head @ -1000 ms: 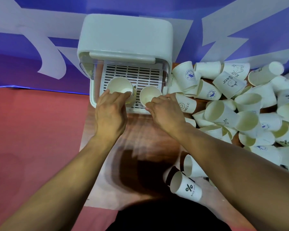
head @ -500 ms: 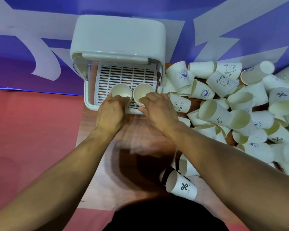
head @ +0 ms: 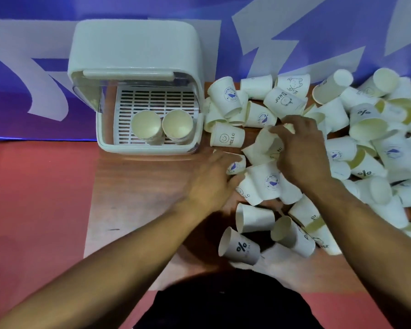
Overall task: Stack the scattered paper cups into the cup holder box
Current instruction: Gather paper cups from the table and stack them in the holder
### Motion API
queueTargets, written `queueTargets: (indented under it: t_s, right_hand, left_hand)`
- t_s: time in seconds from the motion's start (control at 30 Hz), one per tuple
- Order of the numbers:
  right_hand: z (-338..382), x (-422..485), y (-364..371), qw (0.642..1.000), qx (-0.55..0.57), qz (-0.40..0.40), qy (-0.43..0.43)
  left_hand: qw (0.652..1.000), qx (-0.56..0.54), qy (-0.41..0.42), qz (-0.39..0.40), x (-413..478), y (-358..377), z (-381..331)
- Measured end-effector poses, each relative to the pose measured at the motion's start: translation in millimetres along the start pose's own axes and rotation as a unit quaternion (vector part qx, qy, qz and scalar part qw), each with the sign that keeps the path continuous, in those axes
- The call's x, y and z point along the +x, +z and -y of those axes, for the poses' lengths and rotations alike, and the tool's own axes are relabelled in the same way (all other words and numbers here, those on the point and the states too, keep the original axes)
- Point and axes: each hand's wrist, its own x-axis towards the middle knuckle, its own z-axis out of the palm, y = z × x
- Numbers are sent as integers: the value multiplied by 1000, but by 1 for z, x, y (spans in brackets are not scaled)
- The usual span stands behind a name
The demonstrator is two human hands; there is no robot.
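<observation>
A: What lies nearest the person?

B: A percent cup (head: 240, 248) on its side on the tabletop (head: 133, 186), mouth to the left, with a few more cups just beyond it. Neither hand touches any of these.

A: And the hands?

B: The left hand (head: 211, 179) reaches over a small whale cup (head: 235, 166) with its fingers bent down onto it. Motion blur hides whether it has a real hold. A little farther off, the right hand (head: 301, 150) curls its fingers over the rim of a tipped cup (head: 261, 148) at the edge of the pile (head: 365, 138) and seems to grip it.

A: How should the pickup go?

B: It is probably best to take each cup lightly by the wall near the rim, since paper crushes and a dented cup will not nest. Lifting straight up should avoid dragging neighbours along.

A: Where do they go?

B: Farthest off, at the back left, the cup holder box (head: 135, 48) stands open. Two stacks, the left stack (head: 146, 125) and the right stack (head: 178, 123), stand upright side by side on its slatted tray (head: 157, 98), mouths up. Each cup should be turned mouth up, centred over a stack and pressed in gently.
</observation>
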Motion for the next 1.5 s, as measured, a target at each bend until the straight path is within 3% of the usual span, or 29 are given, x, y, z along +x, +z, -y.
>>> queueTargets:
  t_s: [0.27, 0.57, 0.77, 0.97, 1.2, 1.5]
  right_hand:
    - [-28, 3, 3, 993, -24, 75, -89]
    - [-30, 3, -23, 995, -32, 26, -93]
    - [3, 4, -43, 990, 9, -96, -107]
    - [63, 18, -39, 967, 30, -196, -160]
    - [130, 42, -17, 954, 72, -180, -231]
    - [163, 66, 24, 961, 7, -82, -263]
  left_hand:
    - [995, 8, -52, 80, 29, 45, -41]
    - [991, 14, -80, 102, 34, 33, -54]
    - [999, 3, -25, -27, 18, -16, -50]
    - [980, 69, -8, -189, 0, -73, -18]
    - [932, 176, -20, -316, -24, -122, 31]
    - [925, 188, -27, -329, -19, -140, 67]
